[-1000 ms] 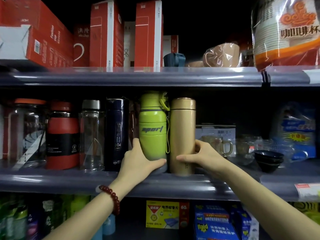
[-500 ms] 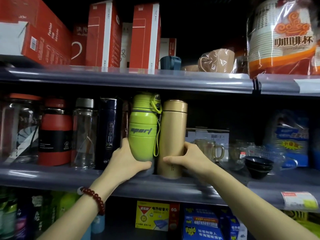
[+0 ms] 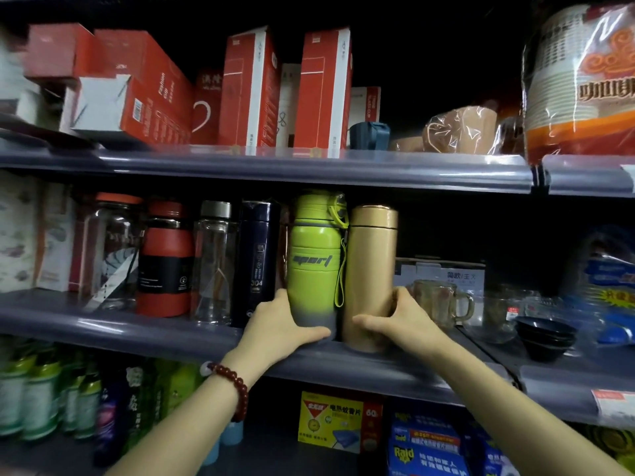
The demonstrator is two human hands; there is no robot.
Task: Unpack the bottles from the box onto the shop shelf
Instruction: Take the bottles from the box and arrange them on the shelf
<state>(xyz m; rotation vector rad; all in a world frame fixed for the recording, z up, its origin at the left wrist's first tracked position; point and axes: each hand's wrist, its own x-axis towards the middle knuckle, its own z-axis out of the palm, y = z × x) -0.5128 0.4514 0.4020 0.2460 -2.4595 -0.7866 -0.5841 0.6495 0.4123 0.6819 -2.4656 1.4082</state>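
A green sport bottle [image 3: 313, 259] and a gold flask [image 3: 370, 269] stand upright side by side on the middle shelf [image 3: 137, 333]. My left hand [image 3: 278, 326] grips the grey base of the green bottle, thumb across its front. My right hand [image 3: 402, 319] grips the lower part of the gold flask. Left of them stand a dark blue flask [image 3: 257, 262], a clear bottle [image 3: 213, 262], a red and black bottle [image 3: 165, 259] and a clear jar with an orange lid [image 3: 110, 249]. The box is out of view.
A glass mug [image 3: 443, 302], a small carton [image 3: 443, 273] and stacked dark bowls [image 3: 546, 334] sit right of the gold flask. Red cartons [image 3: 247, 87] fill the upper shelf. Insecticide packs [image 3: 336, 420] and green bottles [image 3: 41, 393] are on the shelf below.
Both hands keep their hold on the two bottles, which stay in their places on the shelf. The view has shifted slightly, so the shelves sit a little lower in the frame.
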